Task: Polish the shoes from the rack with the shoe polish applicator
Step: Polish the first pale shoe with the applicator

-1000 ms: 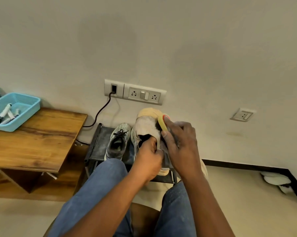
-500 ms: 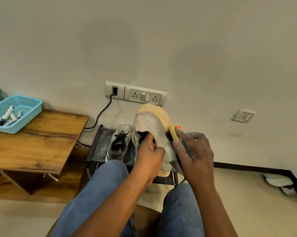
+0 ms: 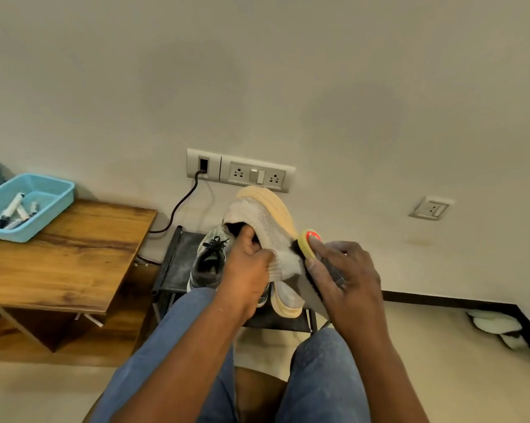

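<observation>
A white knit shoe (image 3: 265,227) with a cream sole is held up in front of the wall, sole turned away from me. My left hand (image 3: 247,270) grips it at the opening, thumb inside. My right hand (image 3: 341,277) holds the shoe polish applicator (image 3: 308,242), a dark body with a yellow and red end, pressed against the shoe's right side. Below stands the black shoe rack (image 3: 178,264) with a grey laced sneaker (image 3: 210,261) and a second white shoe (image 3: 288,300) on it.
A wooden table (image 3: 62,254) stands at the left with a light blue basket (image 3: 28,206) holding small items. A wall socket panel (image 3: 242,170) with a black cable sits behind the rack. White slippers (image 3: 495,326) lie by the right wall. My knees in jeans fill the foreground.
The applicator and my right hand have slid rightward and down along the shoe's side. My left hand has turned the shoe, showing more of its knit upper.
</observation>
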